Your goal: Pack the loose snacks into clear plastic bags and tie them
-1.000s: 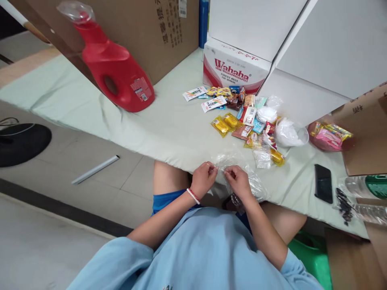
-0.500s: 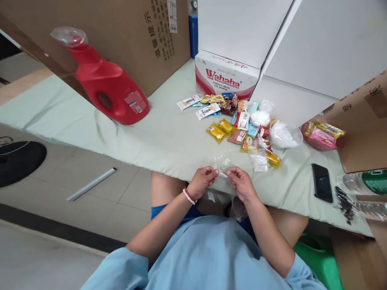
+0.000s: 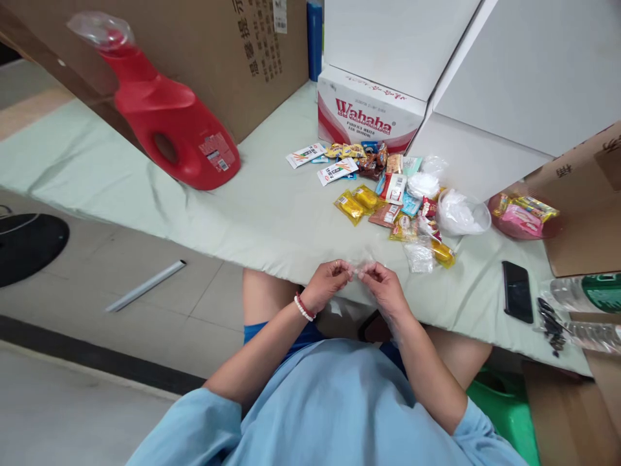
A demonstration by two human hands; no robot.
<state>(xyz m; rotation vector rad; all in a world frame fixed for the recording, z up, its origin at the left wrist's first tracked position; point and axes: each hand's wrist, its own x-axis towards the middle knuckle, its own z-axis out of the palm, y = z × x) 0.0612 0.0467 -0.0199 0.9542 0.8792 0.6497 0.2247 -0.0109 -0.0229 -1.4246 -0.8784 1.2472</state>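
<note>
At the table's front edge, my left hand [image 3: 330,283] and my right hand [image 3: 381,285] pinch a clear plastic bag [image 3: 361,257] between thumbs and fingers. The fingertips of both hands almost meet. Thin and see-through, the bag is hard to make out, and part of it is hidden behind my right hand. Beyond my hands lies a spread of small wrapped snacks, among them yellow packets [image 3: 352,206], a brown packet [image 3: 385,215] and white sachets [image 3: 338,171]. A folded clear plastic piece [image 3: 420,257] lies to the right of my right hand.
A red jug [image 3: 182,136] stands at the left before a cardboard box [image 3: 194,58]. Behind the snacks is a Wahaba carton [image 3: 366,113]. Rightward are a clear bowl [image 3: 480,220], a reddish bowl [image 3: 548,226] with snacks, a phone [image 3: 517,292] and plastic bottles [image 3: 577,292].
My fingertips have come closer together on the plastic bag. The bag's hanging lower part no longer shows clearly below my right hand. The camera view has shifted slightly.
</note>
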